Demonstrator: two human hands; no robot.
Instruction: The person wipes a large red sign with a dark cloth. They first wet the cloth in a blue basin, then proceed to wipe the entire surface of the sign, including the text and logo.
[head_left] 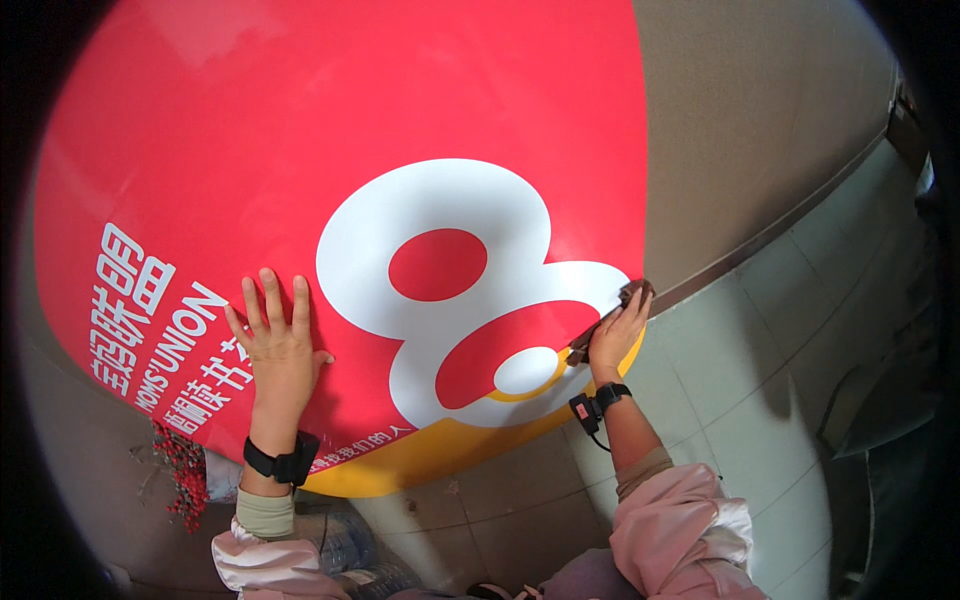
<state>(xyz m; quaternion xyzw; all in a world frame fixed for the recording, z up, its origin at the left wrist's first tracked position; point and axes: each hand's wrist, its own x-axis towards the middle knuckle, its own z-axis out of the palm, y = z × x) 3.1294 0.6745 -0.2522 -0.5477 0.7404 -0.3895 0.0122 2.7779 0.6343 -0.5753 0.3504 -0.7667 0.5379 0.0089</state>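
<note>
A big glossy red panel (560, 90) with a yellow lower edge fills the upper left and middle. It carries white lettering and a large rounded white figure (350, 240). My left hand (272, 350) lies on the panel beside the lettering, palm down with fingers spread, holding nothing. At the panel's lower right edge, my right hand (616, 338) grips a dark brown cloth (580, 350) pressed against the surface. Parts of the cloth stick out on both sides of the fingers; the rest is hidden under the hand. Black bands circle both wrists.
A brown wall (760, 110) stands right of the panel, meeting a pale tiled floor (730, 370). Red berry sprigs (183, 475) stick out below the panel's left part. Clear plastic bottles (345, 540) stand by my left forearm. Dark objects line the far right.
</note>
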